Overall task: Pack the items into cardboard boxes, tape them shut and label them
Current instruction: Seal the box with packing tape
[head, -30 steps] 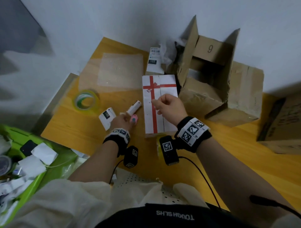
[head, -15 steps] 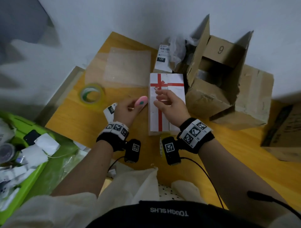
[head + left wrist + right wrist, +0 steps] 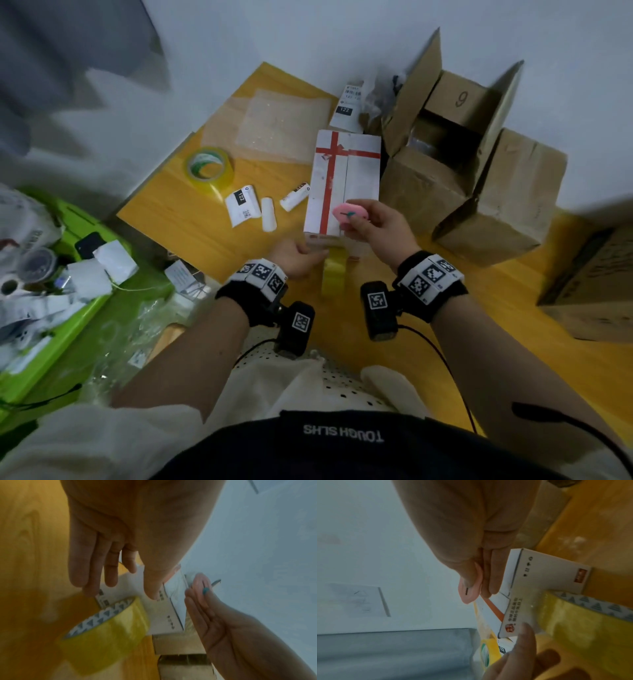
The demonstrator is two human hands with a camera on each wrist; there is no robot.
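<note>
A white box with a red ribbon print (image 3: 359,178) lies on the wooden table (image 3: 191,226). My right hand (image 3: 356,219) pinches a small pink cutter (image 3: 349,212) just above the box's near end; the cutter (image 3: 470,593) sits between thumb and fingers. My left hand (image 3: 298,255) reaches to that near end face with straight fingers, and the thumb touches the box (image 3: 164,618). A yellow tape roll (image 3: 334,277) hangs at the same end, its strip stuck up onto the end face (image 3: 527,601).
A second tape roll (image 3: 209,168), a printed label (image 3: 241,205) and two rolled white pieces (image 3: 268,214) lie left of the box. An open cardboard box (image 3: 445,137) stands at its right, another carton (image 3: 596,274) at far right. A green bin (image 3: 68,308) of scraps is at left.
The pink cutter went from my left hand to my right hand. My left hand dropped to the box's near end by the hanging tape roll.
</note>
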